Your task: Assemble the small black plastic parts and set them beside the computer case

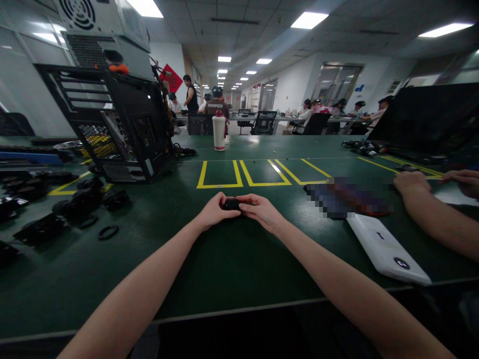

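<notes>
Under ceiling lights point(310, 20), green tabletop point(232, 264) (yellow tape point(220, 186)), both hands point(212, 211) point(262, 209), grip clamped on black part point(231, 204)

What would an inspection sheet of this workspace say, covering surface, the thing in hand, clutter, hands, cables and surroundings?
Surface: green tabletop, marked with yellow tape outlines.
Thing in hand: small black part, details too dark to tell.
Clutter: black pieces and a black ring at left; flat white object at right.
Hands: left hand and right hand both hold the part.
Cables: dark bundle beside the black computer case.
Surroundings: white bottle ahead, neighbour's hand at right, people farther off.
</notes>
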The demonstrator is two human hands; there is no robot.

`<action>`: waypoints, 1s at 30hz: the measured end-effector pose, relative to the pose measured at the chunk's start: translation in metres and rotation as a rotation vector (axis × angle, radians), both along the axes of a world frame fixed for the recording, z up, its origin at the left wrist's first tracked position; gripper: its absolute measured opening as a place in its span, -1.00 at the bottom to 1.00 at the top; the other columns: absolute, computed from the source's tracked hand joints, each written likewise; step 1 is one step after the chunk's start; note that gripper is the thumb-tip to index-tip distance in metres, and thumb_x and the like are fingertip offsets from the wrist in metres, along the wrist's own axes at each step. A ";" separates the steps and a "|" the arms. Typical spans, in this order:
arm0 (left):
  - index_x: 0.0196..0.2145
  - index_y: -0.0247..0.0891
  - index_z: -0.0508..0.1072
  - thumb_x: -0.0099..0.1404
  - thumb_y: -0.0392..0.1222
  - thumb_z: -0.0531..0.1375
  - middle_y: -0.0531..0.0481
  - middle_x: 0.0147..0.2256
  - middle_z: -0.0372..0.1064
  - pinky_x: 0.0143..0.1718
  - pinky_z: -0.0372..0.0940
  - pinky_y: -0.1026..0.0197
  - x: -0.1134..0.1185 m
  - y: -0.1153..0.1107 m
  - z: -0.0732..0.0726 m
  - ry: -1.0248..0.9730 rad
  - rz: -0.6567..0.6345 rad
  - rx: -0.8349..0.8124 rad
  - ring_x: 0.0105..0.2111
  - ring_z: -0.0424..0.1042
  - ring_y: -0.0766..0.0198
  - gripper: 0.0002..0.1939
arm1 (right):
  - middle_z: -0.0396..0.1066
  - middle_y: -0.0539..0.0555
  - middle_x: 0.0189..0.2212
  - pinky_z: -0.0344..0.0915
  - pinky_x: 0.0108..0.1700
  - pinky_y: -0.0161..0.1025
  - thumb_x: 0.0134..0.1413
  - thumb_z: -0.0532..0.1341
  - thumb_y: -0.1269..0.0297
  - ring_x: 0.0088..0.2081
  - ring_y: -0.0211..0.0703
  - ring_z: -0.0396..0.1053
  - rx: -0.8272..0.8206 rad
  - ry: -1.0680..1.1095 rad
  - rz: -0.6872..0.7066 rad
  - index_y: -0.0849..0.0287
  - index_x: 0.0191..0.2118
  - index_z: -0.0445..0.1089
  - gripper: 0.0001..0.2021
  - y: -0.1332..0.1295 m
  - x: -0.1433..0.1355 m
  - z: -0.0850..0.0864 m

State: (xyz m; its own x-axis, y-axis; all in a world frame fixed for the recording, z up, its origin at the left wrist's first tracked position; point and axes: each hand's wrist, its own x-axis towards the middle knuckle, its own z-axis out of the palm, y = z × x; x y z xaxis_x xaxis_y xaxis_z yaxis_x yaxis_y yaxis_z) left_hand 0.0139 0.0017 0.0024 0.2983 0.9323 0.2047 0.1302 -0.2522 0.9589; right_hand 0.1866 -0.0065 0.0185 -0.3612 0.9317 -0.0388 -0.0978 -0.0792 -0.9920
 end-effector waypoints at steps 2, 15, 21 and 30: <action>-0.52 -0.24 0.03 -0.18 -0.17 0.31 -0.13 -0.19 0.33 -0.12 0.16 -0.03 0.000 0.000 0.000 -0.006 0.006 -0.004 -0.09 0.28 0.08 -0.55 | 0.28 0.06 -0.15 0.24 -0.06 -0.18 -0.15 0.21 0.44 -0.14 -0.24 0.29 -0.008 0.016 -0.010 0.15 -0.19 0.30 -0.70 0.001 0.000 -0.002; -0.53 -0.24 0.03 -0.19 -0.18 0.31 -0.12 -0.21 0.35 -0.12 0.17 -0.03 0.001 -0.003 0.002 0.003 0.005 -0.007 -0.10 0.30 0.08 -0.54 | 0.32 0.01 -0.31 0.25 -0.09 -0.20 -0.17 0.24 0.34 -0.24 -0.29 0.31 -0.003 0.021 -0.038 0.18 -0.32 0.28 -0.80 0.003 -0.005 -0.003; -0.52 -0.24 0.05 -0.19 -0.18 0.32 -0.13 -0.19 0.34 -0.12 0.17 -0.05 0.000 -0.003 0.004 0.010 0.004 -0.020 -0.09 0.29 0.06 -0.55 | 0.29 0.05 -0.20 0.21 -0.03 -0.19 -0.21 0.23 0.50 -0.16 -0.25 0.29 0.024 0.005 -0.028 0.18 -0.21 0.30 -0.67 0.004 -0.004 -0.002; -0.52 -0.25 0.05 -0.19 -0.20 0.31 -0.12 -0.21 0.35 -0.13 0.18 -0.04 0.001 -0.004 0.005 -0.014 -0.004 -0.048 -0.09 0.29 0.07 -0.56 | 0.30 0.06 -0.22 0.25 -0.10 -0.13 -0.11 0.20 0.29 -0.16 -0.20 0.28 -0.004 -0.046 -0.042 0.13 -0.25 0.33 -0.79 -0.002 -0.006 0.002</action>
